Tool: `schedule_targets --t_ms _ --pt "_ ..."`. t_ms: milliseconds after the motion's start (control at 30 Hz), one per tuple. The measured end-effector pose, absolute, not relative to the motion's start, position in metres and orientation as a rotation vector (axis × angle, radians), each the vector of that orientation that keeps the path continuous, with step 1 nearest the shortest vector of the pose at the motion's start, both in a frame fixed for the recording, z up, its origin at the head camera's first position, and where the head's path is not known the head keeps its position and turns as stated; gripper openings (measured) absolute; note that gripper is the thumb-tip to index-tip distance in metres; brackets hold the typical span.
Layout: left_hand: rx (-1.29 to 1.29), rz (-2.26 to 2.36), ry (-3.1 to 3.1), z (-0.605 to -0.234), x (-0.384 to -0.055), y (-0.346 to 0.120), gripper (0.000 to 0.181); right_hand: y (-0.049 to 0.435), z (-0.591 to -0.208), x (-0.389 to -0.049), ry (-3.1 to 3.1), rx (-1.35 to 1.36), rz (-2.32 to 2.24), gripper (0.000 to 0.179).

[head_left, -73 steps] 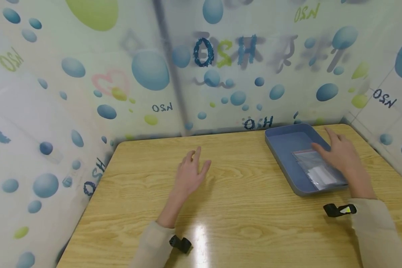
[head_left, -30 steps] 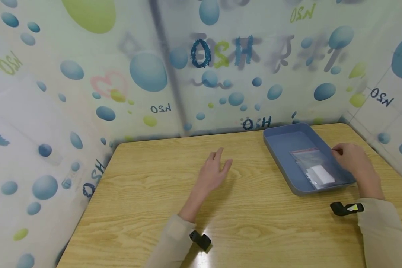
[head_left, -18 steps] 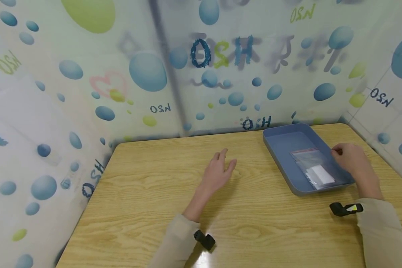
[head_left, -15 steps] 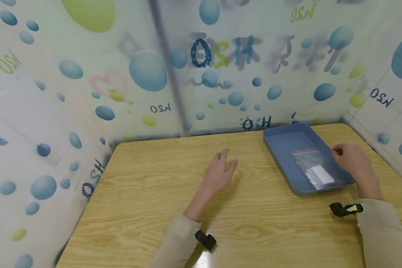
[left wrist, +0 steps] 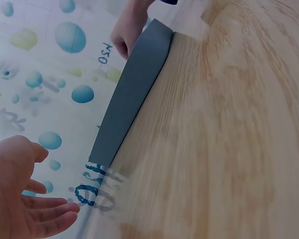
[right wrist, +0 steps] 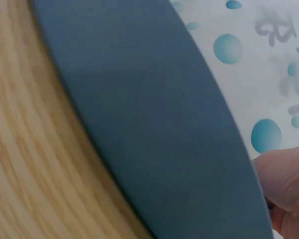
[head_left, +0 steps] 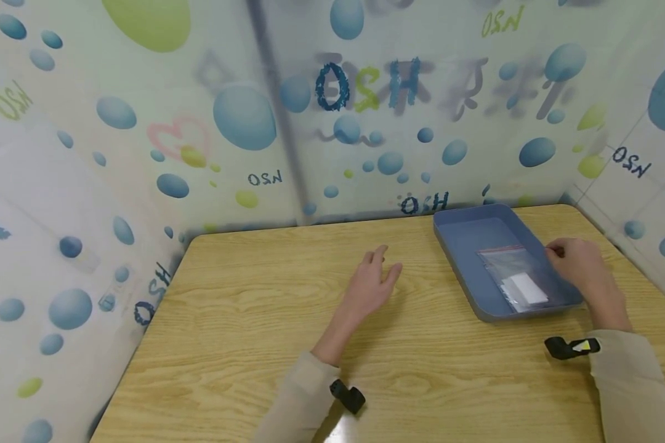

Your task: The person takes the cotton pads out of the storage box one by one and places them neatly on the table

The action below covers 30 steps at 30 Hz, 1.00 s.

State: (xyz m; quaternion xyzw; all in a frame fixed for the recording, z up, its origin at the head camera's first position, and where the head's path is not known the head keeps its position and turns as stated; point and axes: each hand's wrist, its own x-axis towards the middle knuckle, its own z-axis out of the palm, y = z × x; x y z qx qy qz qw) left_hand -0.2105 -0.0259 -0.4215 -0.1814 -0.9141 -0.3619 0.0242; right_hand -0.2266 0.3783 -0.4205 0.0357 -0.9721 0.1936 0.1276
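A blue-grey rectangular tray lies at the right of the table. Inside it is a clear zip bag with a red seal line, holding a white block. My right hand pinches the tray's right rim with curled fingers; in the right wrist view the tray's side hides part of that hand. Left of the tray, my left hand hovers over the table with its fingers spread, holding nothing. The left wrist view shows this hand apart from the tray's outer wall.
The wooden table backs onto a patterned curtain printed with bubbles and lettering. Similar curtain covers the left and right sides. A small black camera sits on the left wrist and another black camera on the right.
My right hand has moved from over the bag to the tray's right rim and taken hold. The left hand has moved right, toward the tray. Most recently the tray has shifted slightly left.
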Motion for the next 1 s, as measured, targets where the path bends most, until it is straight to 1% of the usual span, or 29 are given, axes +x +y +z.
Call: schedule_targets --t_ms 233,600,1000 --pt "-0.585 -1.178 -2.811 -0.419 -0.209 -0.021 0.060 0.364 -0.423 -0.234 -2.756 0.249 0.569 0.014" --pt "-0.564 -1.367 -2.718 -0.421 -0.212 -0.012 0.048 0.343 -0.426 -0.236 -2.731 0.272 0.623 0.015" --pt "-0.553 -1.440 -2.643 -0.416 -0.215 0.007 0.041 0.325 -0.425 -0.236 -2.755 0.272 0.680 0.018"
